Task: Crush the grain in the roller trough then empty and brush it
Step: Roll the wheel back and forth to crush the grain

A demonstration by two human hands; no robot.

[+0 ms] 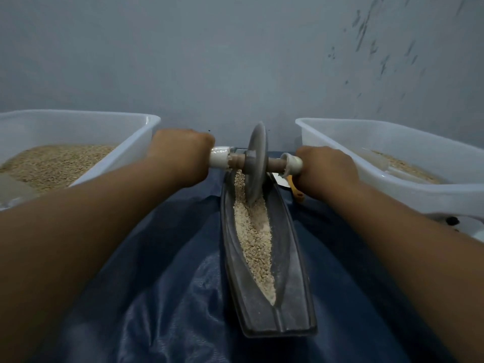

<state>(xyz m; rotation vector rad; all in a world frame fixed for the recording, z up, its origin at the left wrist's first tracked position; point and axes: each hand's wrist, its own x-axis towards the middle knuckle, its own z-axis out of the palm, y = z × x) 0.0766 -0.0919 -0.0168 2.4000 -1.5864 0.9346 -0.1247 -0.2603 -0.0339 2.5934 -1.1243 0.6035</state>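
Trough (293, 297) nearest; left hand (180, 153), right hand (327, 166) grip roller axle (275, 163).

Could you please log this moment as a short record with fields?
left hand: grips the white left handle of the roller axle
right hand: grips the right handle
roller wheel: upright in the trough's far end
trough: holds coarse crushed grain
left tub: holds grain
right tub: holds some grain
underlay: blue sheet
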